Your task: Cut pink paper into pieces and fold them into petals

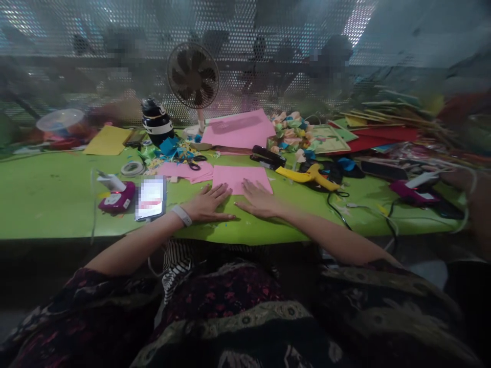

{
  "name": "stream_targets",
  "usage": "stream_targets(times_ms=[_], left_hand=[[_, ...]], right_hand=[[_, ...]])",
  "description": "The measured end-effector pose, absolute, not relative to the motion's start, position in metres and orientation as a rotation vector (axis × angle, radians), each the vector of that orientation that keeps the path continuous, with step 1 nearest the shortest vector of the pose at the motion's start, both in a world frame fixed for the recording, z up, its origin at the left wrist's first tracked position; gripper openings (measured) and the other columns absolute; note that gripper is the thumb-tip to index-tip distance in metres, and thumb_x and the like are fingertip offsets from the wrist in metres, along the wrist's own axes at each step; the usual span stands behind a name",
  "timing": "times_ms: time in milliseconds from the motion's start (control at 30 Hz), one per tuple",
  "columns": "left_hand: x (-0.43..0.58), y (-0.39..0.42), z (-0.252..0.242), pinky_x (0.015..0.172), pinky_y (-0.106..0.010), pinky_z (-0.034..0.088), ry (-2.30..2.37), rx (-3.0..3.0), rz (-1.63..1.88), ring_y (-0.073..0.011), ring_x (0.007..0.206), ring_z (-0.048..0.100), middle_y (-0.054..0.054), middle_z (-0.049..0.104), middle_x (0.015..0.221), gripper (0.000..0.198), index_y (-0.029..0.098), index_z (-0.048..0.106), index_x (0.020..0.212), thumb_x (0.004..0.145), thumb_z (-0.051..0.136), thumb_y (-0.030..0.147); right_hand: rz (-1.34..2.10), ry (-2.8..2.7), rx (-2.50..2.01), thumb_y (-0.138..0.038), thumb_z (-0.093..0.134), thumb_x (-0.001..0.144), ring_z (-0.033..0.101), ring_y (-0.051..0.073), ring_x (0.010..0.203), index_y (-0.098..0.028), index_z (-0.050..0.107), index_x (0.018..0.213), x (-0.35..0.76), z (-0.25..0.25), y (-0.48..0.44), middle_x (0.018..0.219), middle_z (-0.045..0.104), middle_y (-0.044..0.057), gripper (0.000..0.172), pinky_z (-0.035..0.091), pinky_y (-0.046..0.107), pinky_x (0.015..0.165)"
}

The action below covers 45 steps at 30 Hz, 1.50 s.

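Note:
A pink sheet of paper [241, 176] lies flat on the green table in front of me. My left hand [209, 203] rests palm down at its left front edge, fingers spread and partly over the tabletop. On the sheet's right part lies my right hand [259, 199], also flat with the fingers stretched out. Neither hand grips anything. Left of the sheet are pink paper scraps [180, 171] with black-handled scissors [196, 162] on them. Just behind it sits a black stapler [266, 156], next to a yellow banana-shaped object [303, 175].
A lit phone [151, 198] and a purple device [117, 197] stand left. Behind are a black bottle [157, 125], a fan [193, 75], a large pink sheet [240, 130] and crumpled paper pieces [291, 132]. Cables [339, 212] trail rightward, near another person's arm [475, 189].

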<state>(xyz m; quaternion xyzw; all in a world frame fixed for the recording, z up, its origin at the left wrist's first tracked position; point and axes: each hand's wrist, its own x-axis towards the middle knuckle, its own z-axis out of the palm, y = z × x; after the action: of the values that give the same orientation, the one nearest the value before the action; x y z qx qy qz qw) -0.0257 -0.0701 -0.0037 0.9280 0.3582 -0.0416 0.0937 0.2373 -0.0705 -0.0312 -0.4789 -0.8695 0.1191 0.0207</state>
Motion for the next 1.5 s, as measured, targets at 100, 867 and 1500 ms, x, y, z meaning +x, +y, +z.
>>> stream_targets(times_ms=[100, 867, 1500], left_hand=[[-0.023, -0.068, -0.004, 0.131, -0.054, 0.005, 1.067, 2.748, -0.146, -0.0322, 0.164, 0.008, -0.015, 0.008, 0.175, 0.110, 0.014, 0.014, 0.170, 0.091, 0.028, 0.090], [-0.047, -0.062, -0.004, 0.130, -0.058, 0.003, 1.330, 2.783, -0.101, -0.0366, 0.162, 0.017, -0.019, 0.025, 0.172, 0.106, 0.010, 0.027, 0.167, 0.094, 0.021, 0.086], [0.030, -0.047, -0.003, 0.131, -0.052, 0.005, 1.049, 2.724, 0.024, -0.0318, 0.164, 0.004, -0.010, 0.008, 0.177, 0.096, 0.021, 0.021, 0.169, 0.095, 0.029, 0.082]], right_hand=[[0.384, -2.738, -1.340, -0.081, 0.022, 0.097, 0.005, 0.035, 0.163, -0.003, 0.015, 0.168, 0.212, -0.029, -0.074, 0.174, 0.009, 0.019, 0.106, 0.008, 0.054, 0.133], [0.291, -2.556, -1.706, -0.079, 0.018, 0.097, 0.018, 0.036, 0.161, -0.001, 0.021, 0.166, 0.298, -0.024, -0.083, 0.173, 0.016, 0.022, 0.104, 0.019, 0.053, 0.131], [-0.247, -2.309, -2.018, -0.020, 0.047, 0.099, 0.058, 0.039, 0.126, -0.007, 0.058, 0.146, 0.335, 0.003, -0.022, 0.133, 0.066, 0.025, 0.051, 0.045, 0.050, 0.108]])
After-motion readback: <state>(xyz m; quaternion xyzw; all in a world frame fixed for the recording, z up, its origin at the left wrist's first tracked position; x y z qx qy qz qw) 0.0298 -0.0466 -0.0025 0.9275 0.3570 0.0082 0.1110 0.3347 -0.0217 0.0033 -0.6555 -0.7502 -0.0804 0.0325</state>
